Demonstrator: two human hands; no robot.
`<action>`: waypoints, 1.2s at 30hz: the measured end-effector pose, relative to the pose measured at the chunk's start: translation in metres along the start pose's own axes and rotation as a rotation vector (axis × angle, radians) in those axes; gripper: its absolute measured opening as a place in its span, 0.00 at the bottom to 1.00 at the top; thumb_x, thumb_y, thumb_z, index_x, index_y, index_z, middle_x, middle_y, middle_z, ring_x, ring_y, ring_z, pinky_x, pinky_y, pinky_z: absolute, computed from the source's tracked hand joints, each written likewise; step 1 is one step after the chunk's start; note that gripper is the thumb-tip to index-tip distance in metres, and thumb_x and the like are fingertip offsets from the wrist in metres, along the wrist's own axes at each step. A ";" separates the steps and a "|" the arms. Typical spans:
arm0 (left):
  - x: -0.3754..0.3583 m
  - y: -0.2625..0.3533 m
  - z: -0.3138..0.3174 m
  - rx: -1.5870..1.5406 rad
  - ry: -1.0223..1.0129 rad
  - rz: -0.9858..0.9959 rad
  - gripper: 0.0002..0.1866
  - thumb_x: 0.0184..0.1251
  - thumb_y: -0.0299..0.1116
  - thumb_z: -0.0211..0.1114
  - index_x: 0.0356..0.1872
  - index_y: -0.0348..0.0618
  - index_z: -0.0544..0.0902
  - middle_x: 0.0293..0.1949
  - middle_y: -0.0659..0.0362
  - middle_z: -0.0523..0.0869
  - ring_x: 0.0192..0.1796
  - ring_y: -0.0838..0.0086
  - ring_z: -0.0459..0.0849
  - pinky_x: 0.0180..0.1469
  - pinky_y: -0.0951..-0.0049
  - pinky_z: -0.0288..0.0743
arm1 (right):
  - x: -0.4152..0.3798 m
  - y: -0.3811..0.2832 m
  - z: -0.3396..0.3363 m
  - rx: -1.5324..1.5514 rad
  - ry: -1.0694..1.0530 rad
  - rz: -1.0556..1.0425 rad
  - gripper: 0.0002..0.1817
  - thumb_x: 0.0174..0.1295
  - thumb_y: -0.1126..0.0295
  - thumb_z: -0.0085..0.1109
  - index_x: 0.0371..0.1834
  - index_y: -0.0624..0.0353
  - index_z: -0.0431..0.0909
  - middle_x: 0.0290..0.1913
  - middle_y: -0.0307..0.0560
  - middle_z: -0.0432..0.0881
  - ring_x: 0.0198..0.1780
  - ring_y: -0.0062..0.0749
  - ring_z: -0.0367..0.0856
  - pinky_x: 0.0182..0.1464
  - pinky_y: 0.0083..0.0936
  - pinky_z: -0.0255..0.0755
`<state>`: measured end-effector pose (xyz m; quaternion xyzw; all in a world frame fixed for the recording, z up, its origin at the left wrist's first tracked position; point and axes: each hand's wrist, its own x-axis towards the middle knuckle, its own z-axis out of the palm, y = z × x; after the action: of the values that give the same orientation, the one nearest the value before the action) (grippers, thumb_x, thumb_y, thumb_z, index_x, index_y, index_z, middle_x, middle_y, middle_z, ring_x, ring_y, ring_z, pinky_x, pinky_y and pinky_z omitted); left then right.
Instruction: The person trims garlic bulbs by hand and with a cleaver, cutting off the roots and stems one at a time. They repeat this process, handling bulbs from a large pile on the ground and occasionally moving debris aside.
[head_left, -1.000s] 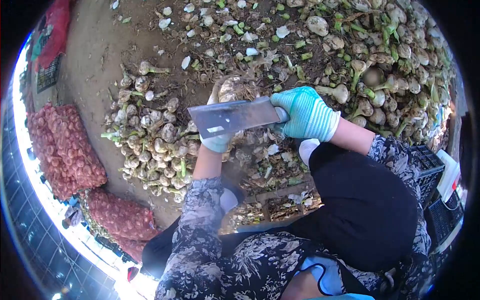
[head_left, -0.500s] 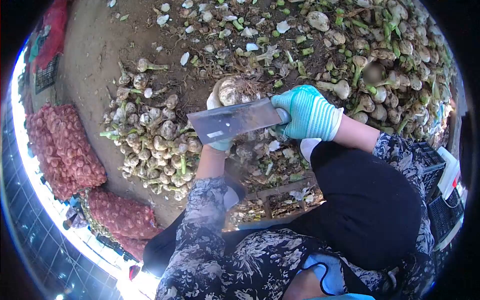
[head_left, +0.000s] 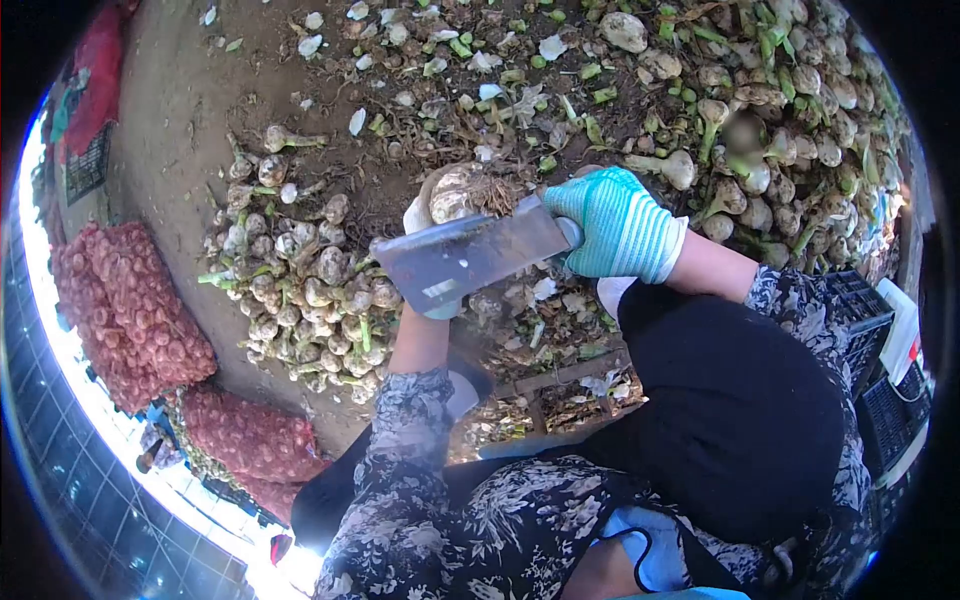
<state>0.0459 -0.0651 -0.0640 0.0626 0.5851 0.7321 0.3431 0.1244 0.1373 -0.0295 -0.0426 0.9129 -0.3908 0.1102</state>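
Note:
A wide cleaver (head_left: pixel 470 258) is gripped by its handle in my right hand (head_left: pixel 612 225), which wears a teal and white striped glove. Behind the blade's upper edge, my left hand (head_left: pixel 418 213), gloved and mostly covered by the cleaver, holds a whitish garlic bulb (head_left: pixel 455 194). Brown roots (head_left: pixel 496 190) stick out of the bulb on its right side, close above the blade. How the left fingers wrap the bulb is partly hidden.
Garlic bulbs with stems (head_left: pixel 330 290) lie heaped on the left, with a larger heap (head_left: pixel 800 150) on the right. Scraps litter the ground ahead. Full red mesh sacks (head_left: pixel 135 310) stand far left; black crates (head_left: pixel 865 325) are at right.
The cleaver's handle end has stayed nearly in place while the blade has tilted slightly. The bulb and my left hand have shifted a little to the left in view.

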 end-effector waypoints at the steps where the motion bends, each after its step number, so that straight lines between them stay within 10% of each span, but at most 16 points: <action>1: 0.000 0.002 -0.004 0.000 -0.025 -0.056 0.23 0.56 0.31 0.61 0.52 0.33 0.68 0.38 0.56 0.80 0.39 0.74 0.80 0.47 0.75 0.75 | 0.001 0.000 0.000 0.023 0.018 -0.005 0.13 0.38 0.64 0.61 0.29 0.54 0.76 0.25 0.50 0.79 0.29 0.46 0.79 0.33 0.35 0.73; 5: 0.002 0.033 -0.014 -0.218 -0.262 -0.223 0.20 0.54 0.30 0.62 0.48 0.32 0.72 0.32 0.56 0.81 0.33 0.74 0.82 0.43 0.75 0.76 | 0.006 0.016 0.000 -0.050 -0.073 0.072 0.16 0.42 0.62 0.61 0.36 0.53 0.77 0.26 0.48 0.80 0.30 0.42 0.81 0.34 0.33 0.74; 6: -0.007 0.042 0.007 -0.161 -0.130 -0.121 0.22 0.52 0.29 0.62 0.48 0.31 0.70 0.31 0.55 0.81 0.32 0.73 0.82 0.42 0.74 0.77 | 0.024 0.036 0.000 -0.181 -0.364 0.350 0.19 0.44 0.59 0.61 0.40 0.55 0.77 0.30 0.51 0.81 0.31 0.40 0.81 0.37 0.31 0.76; 8: -0.011 0.049 0.030 0.110 0.052 0.108 0.25 0.47 0.28 0.64 0.48 0.29 0.69 0.32 0.53 0.80 0.34 0.72 0.82 0.41 0.73 0.77 | 0.007 0.114 -0.008 -0.056 -0.212 0.779 0.22 0.47 0.57 0.61 0.42 0.59 0.77 0.34 0.55 0.81 0.33 0.43 0.81 0.42 0.32 0.75; 13: 0.011 0.042 0.014 0.799 0.132 0.374 0.36 0.33 0.29 0.70 0.49 0.28 0.67 0.37 0.52 0.80 0.40 0.69 0.80 0.45 0.72 0.75 | 0.025 0.078 -0.007 -0.078 0.063 0.503 0.20 0.45 0.59 0.62 0.37 0.62 0.77 0.29 0.56 0.80 0.29 0.48 0.79 0.38 0.31 0.75; 16: 0.019 0.030 0.000 0.942 0.141 0.522 0.37 0.32 0.30 0.71 0.50 0.29 0.67 0.37 0.52 0.80 0.40 0.69 0.80 0.46 0.72 0.75 | 0.024 0.054 0.003 0.585 0.057 0.497 0.15 0.39 0.69 0.67 0.31 0.61 0.76 0.25 0.50 0.79 0.26 0.32 0.78 0.31 0.24 0.72; 19: 0.024 0.000 -0.012 0.364 0.194 0.204 0.36 0.37 0.32 0.73 0.52 0.37 0.68 0.41 0.54 0.79 0.43 0.69 0.80 0.48 0.69 0.74 | 0.024 0.012 -0.001 0.291 0.092 -0.015 0.19 0.42 0.60 0.67 0.36 0.58 0.77 0.24 0.52 0.79 0.27 0.43 0.80 0.33 0.32 0.74; 22: 0.027 0.013 -0.003 -0.279 0.082 -0.006 0.21 0.56 0.50 0.59 0.43 0.45 0.73 0.35 0.60 0.77 0.36 0.73 0.76 0.38 0.73 0.72 | 0.027 0.005 0.002 0.285 0.118 -0.008 0.17 0.42 0.62 0.67 0.34 0.56 0.78 0.23 0.49 0.80 0.27 0.37 0.81 0.32 0.30 0.74; 23: 0.029 0.024 0.000 -0.433 -0.008 -0.037 0.22 0.57 0.55 0.55 0.39 0.46 0.73 0.34 0.60 0.76 0.34 0.73 0.75 0.36 0.74 0.71 | 0.027 -0.001 -0.002 0.567 0.042 0.306 0.14 0.44 0.64 0.67 0.33 0.54 0.78 0.24 0.44 0.80 0.27 0.29 0.81 0.31 0.24 0.74; 29: 0.070 0.051 0.033 -1.190 0.558 -0.116 0.26 0.47 0.58 0.51 0.35 0.44 0.74 0.33 0.54 0.73 0.35 0.63 0.72 0.43 0.55 0.66 | 0.014 -0.015 0.029 1.202 0.107 0.310 0.11 0.48 0.68 0.67 0.26 0.60 0.75 0.24 0.34 0.76 0.27 0.15 0.73 0.30 0.16 0.71; 36: 0.063 0.050 0.035 -1.068 0.591 -0.031 0.28 0.49 0.58 0.46 0.38 0.42 0.76 0.36 0.48 0.74 0.41 0.54 0.72 0.55 0.43 0.59 | 0.042 -0.003 0.069 1.077 0.273 0.328 0.12 0.47 0.69 0.68 0.24 0.60 0.73 0.18 0.32 0.70 0.24 0.14 0.60 0.25 0.19 0.61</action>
<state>-0.0056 -0.0048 -0.0281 -0.3323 0.2084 0.9057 0.1607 0.0995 0.0791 -0.0807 0.2122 0.5860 -0.7800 0.0565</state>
